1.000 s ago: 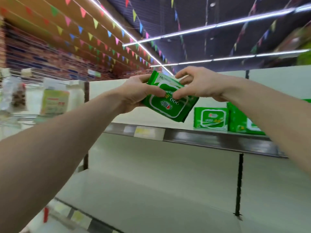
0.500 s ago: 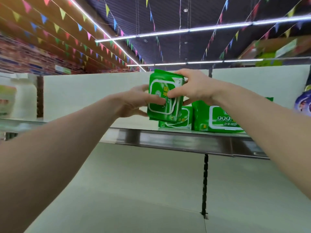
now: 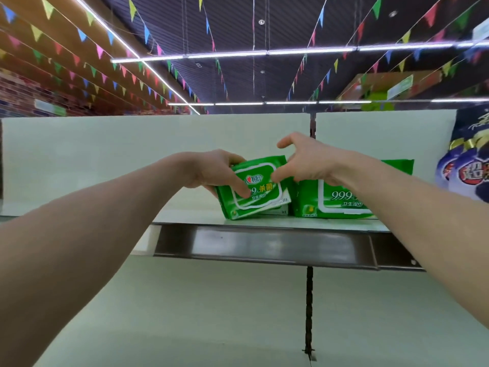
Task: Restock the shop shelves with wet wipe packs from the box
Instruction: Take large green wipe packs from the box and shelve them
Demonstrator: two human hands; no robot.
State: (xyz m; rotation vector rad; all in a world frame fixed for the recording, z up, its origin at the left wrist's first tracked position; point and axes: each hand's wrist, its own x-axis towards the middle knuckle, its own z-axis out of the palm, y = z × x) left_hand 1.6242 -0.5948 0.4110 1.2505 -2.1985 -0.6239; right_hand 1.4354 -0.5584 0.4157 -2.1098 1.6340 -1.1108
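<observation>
A green wet wipe pack [image 3: 260, 190] leans tilted on the top shelf [image 3: 264, 245], its lower edge on the shelf board. My left hand [image 3: 211, 172] grips its left side, thumb across the front label. My right hand [image 3: 309, 160] hovers at the pack's upper right corner with fingers spread; only the thumb touches the pack. Behind the tilted pack a second pack [image 3: 277, 211] shows as a sliver. A further green pack [image 3: 341, 205] stands just to the right, partly hidden by my right forearm. The box is out of view.
Blue and purple bags [image 3: 471, 168] stand at the shelf's right end. A white back panel [image 3: 105, 154] runs behind the shelf, and the board left of the packs is bare. A slotted upright [image 3: 309, 300] divides the panels below. Bunting and light strips hang overhead.
The pack went from upright in the air, held by both hands, down onto the shelf at a tilt. My right hand let go and spread its fingers.
</observation>
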